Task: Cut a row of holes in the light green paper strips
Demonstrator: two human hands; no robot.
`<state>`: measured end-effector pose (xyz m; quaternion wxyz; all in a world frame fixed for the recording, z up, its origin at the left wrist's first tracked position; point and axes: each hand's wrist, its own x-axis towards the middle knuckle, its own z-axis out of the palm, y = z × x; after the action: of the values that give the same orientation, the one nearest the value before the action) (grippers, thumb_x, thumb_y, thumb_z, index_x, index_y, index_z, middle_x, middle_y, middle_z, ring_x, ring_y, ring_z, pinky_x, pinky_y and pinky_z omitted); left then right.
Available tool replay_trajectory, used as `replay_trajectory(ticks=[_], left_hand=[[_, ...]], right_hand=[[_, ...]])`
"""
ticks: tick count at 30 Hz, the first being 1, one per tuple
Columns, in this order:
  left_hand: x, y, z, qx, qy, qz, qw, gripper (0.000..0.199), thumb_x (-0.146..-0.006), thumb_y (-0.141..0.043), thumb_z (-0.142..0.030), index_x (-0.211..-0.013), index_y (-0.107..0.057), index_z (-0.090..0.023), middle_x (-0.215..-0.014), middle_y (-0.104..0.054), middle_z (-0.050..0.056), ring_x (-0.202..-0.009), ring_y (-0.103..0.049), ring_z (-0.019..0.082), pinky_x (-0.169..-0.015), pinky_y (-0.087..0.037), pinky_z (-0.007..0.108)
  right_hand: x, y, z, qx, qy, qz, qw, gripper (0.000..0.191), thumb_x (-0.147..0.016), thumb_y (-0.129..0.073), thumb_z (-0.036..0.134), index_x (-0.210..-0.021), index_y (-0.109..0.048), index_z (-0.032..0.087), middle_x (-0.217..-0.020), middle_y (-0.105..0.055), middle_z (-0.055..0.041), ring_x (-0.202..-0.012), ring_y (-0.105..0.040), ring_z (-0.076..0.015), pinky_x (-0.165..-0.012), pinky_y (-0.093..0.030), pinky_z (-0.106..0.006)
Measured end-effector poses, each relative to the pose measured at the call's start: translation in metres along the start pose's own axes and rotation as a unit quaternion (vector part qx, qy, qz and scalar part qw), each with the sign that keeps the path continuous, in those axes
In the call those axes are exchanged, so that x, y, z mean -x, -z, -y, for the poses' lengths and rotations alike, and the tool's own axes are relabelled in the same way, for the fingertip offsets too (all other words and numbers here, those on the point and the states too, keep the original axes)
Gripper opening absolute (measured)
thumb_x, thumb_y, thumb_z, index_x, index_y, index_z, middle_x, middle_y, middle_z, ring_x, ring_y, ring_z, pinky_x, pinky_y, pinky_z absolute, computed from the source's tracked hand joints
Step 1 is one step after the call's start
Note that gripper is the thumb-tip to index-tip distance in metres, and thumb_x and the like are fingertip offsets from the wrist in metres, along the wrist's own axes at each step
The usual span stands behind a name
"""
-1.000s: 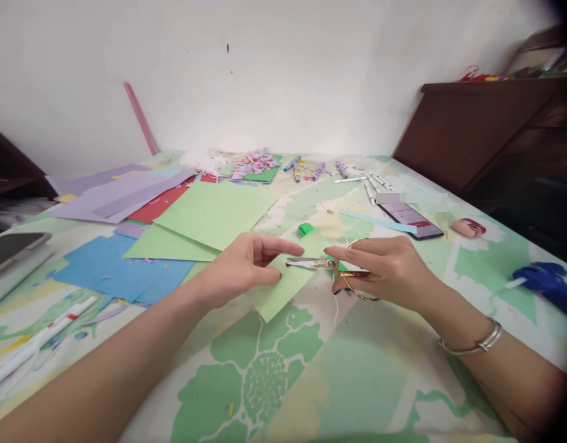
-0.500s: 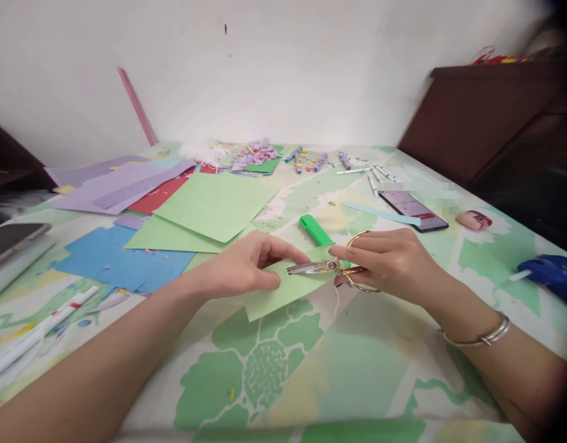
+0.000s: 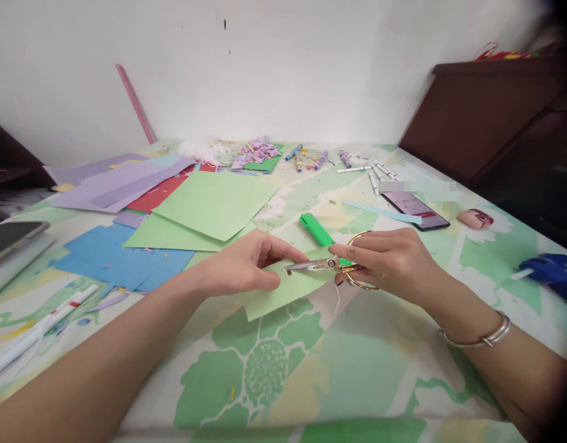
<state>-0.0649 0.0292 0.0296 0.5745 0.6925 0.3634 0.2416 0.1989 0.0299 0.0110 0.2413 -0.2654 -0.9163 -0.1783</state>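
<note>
My left hand (image 3: pixel 253 261) pinches a light green piece of paper (image 3: pixel 269 299) between thumb and fingers, just above the table. My right hand (image 3: pixel 392 261) has its fingers in the gold handles of a pair of scissors (image 3: pixel 318 264). The blades point left and lie along the green paper, their tips close to my left fingertips. A small dark spot shows on the paper at the tips. Behind the scissors lies a bright green marker (image 3: pixel 317 231), its near end partly hidden by the paper and my right hand.
Light green sheets (image 3: pixel 214 203), blue paper (image 3: pixel 122 258) and purple sheets (image 3: pixel 122 184) spread across the left. Paper scraps (image 3: pixel 256 152) and crayons (image 3: pixel 320 160) sit at the back. A phone (image 3: pixel 417 212) and a blue glue gun (image 3: pixel 551 277) lie to the right on the flowered tablecloth (image 3: pixel 357 381).
The scissor blades have closed slightly, and a dark spot now shows at their tips. Both hands and the paper hold almost the same place.
</note>
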Motion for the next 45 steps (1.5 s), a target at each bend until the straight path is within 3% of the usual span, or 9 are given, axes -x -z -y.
replay_trajectory(ticks=[3, 7, 13, 18, 25, 33, 45], left_hand=[[-0.0018, 0.0005, 0.0015, 0.016, 0.017, 0.042, 0.999, 0.051, -0.063, -0.057, -0.006, -0.111, -0.068, -0.022, -0.095, -0.071, 0.003, -0.079, -0.065, 0.018, -0.061, -0.049, 0.024], [-0.0038, 0.0010, 0.0025, 0.038, 0.029, 0.015, 0.999, 0.048, -0.067, -0.059, -0.009, -0.113, -0.065, -0.020, -0.096, -0.070, 0.004, -0.081, -0.064, 0.016, -0.065, -0.048, 0.023], [-0.0027, 0.0028, 0.0030, 0.007, 0.043, 0.000, 0.999, 0.044, -0.066, -0.058, -0.012, -0.108, -0.067, -0.020, -0.091, -0.070, 0.003, -0.067, -0.061, 0.013, -0.053, -0.042, 0.022], [-0.0016, 0.0032, 0.0021, -0.001, 0.052, 0.010, 0.999, 0.047, -0.064, -0.057, -0.013, -0.109, -0.066, -0.021, -0.092, -0.070, 0.003, -0.067, -0.061, 0.014, -0.053, -0.041, 0.022], [-0.0010, 0.0010, -0.0003, -0.005, 0.062, 0.008, 0.998, 0.048, -0.061, -0.057, -0.014, -0.107, -0.067, -0.020, -0.095, -0.070, 0.005, -0.067, -0.060, 0.015, -0.051, -0.039, 0.022], [-0.0004, 0.0021, -0.0009, -0.002, 0.057, 0.023, 0.998, 0.047, -0.062, -0.056, -0.013, -0.107, -0.067, -0.020, -0.099, -0.069, 0.004, -0.077, -0.062, 0.017, -0.056, -0.042, 0.023], [-0.0018, 0.0055, 0.0037, -0.001, 0.048, 0.052, 0.997, 0.048, -0.062, -0.054, -0.011, -0.106, -0.069, -0.022, -0.091, -0.068, 0.003, -0.068, -0.057, 0.012, -0.051, -0.037, 0.020]], right_hand=[[0.0005, -0.0007, -0.0008, -0.027, -0.045, -0.018, 0.998, 0.019, -0.087, -0.061, 0.037, -0.093, -0.065, 0.020, -0.064, -0.064, 0.0015, -0.051, -0.052, -0.0080, -0.048, -0.030, -0.024], [-0.0005, 0.0024, 0.0005, -0.047, -0.084, -0.001, 0.995, 0.019, -0.080, -0.067, 0.035, -0.090, -0.066, 0.019, -0.063, -0.063, 0.0019, -0.050, -0.051, -0.0083, -0.048, -0.029, -0.024], [-0.0011, 0.0036, 0.0019, 0.007, -0.045, 0.017, 0.999, 0.010, -0.085, -0.060, 0.030, -0.086, -0.066, 0.022, -0.062, -0.062, 0.0012, -0.054, -0.053, -0.0103, -0.050, -0.028, -0.026], [0.0002, 0.0012, 0.0000, 0.036, -0.023, 0.001, 0.999, 0.014, -0.089, -0.055, 0.033, -0.086, -0.064, 0.023, -0.062, -0.062, 0.0009, -0.052, -0.050, -0.0105, -0.049, -0.028, -0.026], [-0.0011, 0.0051, 0.0033, 0.057, -0.005, -0.003, 0.998, 0.007, -0.088, -0.056, 0.021, -0.091, -0.062, 0.021, -0.061, -0.062, 0.0014, -0.054, -0.053, -0.0113, -0.050, -0.031, -0.026], [0.0014, 0.0034, 0.0030, 0.066, 0.003, -0.008, 0.998, 0.012, -0.092, -0.053, 0.028, -0.096, -0.061, 0.021, -0.061, -0.060, 0.0014, -0.055, -0.052, -0.0107, -0.052, -0.033, -0.027], [0.0042, -0.0007, 0.0033, 0.047, 0.000, -0.015, 0.999, 0.016, -0.094, -0.050, 0.030, -0.100, -0.062, 0.023, -0.064, -0.062, 0.0007, -0.057, -0.055, -0.0116, -0.053, -0.035, -0.025]])
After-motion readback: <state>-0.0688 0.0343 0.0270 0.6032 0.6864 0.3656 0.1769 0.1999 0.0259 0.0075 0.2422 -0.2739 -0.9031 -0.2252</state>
